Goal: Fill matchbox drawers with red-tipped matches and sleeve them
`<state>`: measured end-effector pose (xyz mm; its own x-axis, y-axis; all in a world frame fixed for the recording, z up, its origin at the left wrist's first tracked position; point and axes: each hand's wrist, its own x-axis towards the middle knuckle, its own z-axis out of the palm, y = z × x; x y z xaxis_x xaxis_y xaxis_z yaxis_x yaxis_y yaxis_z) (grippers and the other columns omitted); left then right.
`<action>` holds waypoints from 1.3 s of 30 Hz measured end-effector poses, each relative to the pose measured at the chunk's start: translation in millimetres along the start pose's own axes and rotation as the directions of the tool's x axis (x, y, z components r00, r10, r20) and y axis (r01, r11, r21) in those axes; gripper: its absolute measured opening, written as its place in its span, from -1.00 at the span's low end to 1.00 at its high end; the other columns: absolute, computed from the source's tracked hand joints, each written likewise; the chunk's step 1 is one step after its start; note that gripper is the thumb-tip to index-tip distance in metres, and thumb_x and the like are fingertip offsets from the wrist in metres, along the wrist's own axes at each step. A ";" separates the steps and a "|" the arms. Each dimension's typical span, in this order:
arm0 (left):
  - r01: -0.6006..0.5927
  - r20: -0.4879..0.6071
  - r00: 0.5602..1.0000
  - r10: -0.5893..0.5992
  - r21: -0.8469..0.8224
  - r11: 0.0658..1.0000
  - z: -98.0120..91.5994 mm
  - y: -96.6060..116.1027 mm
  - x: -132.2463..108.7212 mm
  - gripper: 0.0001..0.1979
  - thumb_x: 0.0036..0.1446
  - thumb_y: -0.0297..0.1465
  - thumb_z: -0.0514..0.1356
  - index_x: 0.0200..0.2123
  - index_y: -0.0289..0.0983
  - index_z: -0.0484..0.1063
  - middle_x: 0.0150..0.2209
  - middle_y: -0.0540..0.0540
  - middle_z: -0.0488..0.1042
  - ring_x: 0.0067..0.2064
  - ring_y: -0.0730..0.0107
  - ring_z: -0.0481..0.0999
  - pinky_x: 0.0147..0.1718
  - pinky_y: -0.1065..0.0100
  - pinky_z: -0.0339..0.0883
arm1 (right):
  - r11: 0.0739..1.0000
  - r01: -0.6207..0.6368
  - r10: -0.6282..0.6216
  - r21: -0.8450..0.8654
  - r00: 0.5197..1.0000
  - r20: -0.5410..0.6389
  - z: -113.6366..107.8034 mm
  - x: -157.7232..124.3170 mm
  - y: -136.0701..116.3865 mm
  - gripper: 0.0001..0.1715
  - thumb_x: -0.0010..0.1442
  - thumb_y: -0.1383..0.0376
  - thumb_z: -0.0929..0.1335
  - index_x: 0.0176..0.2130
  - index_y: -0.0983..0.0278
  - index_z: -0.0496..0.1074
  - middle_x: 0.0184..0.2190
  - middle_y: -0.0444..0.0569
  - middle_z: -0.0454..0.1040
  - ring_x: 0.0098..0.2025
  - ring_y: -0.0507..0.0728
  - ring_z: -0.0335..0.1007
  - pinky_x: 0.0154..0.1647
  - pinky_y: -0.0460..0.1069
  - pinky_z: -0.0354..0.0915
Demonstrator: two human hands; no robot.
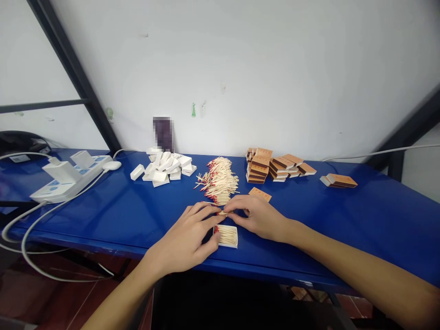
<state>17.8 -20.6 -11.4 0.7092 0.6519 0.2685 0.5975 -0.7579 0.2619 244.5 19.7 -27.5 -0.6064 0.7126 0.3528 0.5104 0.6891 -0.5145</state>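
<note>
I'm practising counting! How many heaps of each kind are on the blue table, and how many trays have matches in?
Match heaps: 1
White tray heaps: 1
Orange box heaps: 2, one big, one small
Trays with matches in: 1
Total: 5

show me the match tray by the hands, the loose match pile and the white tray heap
match tray (227,245), head view, near rim
loose match pile (220,181), head view, pile's middle
white tray heap (167,166), head view, heap's middle

Bare forearms, slim left hand (187,238) and right hand (259,219), long fingers.
</note>
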 end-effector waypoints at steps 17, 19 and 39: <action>0.002 0.046 0.999 -0.002 0.001 1.000 0.1 -1.0 0.2 -0.64 0.35 -0.29 0.01 0.13 -0.19 0.38 0.17 -0.15 0.37 0.23 0.14 0.26 0.19 0.03 0.15 | 1.000 -0.018 0.018 0.020 0.999 -0.047 -1.1 -0.7 -3.3 -0.81 0.19 0.39 0.33 -0.24 0.29 0.56 -0.35 -0.04 0.54 -0.46 0.01 0.36 -0.44 -0.08 0.25; -0.009 0.042 0.999 0.010 -0.006 1.000 0.3 -1.5 0.4 -0.64 0.34 -0.32 0.01 0.14 -0.20 0.38 0.17 -0.16 0.37 0.21 0.14 0.28 0.17 0.04 0.17 | 1.000 0.017 -0.017 -0.002 0.999 -0.049 -0.6 -1.0 -2.0 -0.83 0.20 0.39 0.33 -0.25 0.28 0.55 -0.33 -0.03 0.55 -0.41 0.03 0.39 -0.42 -0.08 0.26; -0.036 -0.021 0.999 0.036 -0.020 0.999 2.5 -3.0 -1.5 -0.61 0.34 -0.34 0.02 0.19 -0.22 0.33 0.14 -0.17 0.39 0.18 0.14 0.30 0.16 0.06 0.19 | 0.996 0.088 -0.090 -0.021 0.985 -0.144 2.1 -3.0 0.0 -0.83 0.19 0.40 0.33 -0.25 0.29 0.55 -0.39 -0.06 0.59 -0.50 -0.02 0.34 -0.47 -0.11 0.23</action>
<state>15.8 -19.3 -15.0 0.7219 0.6250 0.2971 0.5642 -0.7802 0.2702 245.0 17.3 -30.2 -0.5559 0.6591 0.5065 0.4675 0.7518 -0.4650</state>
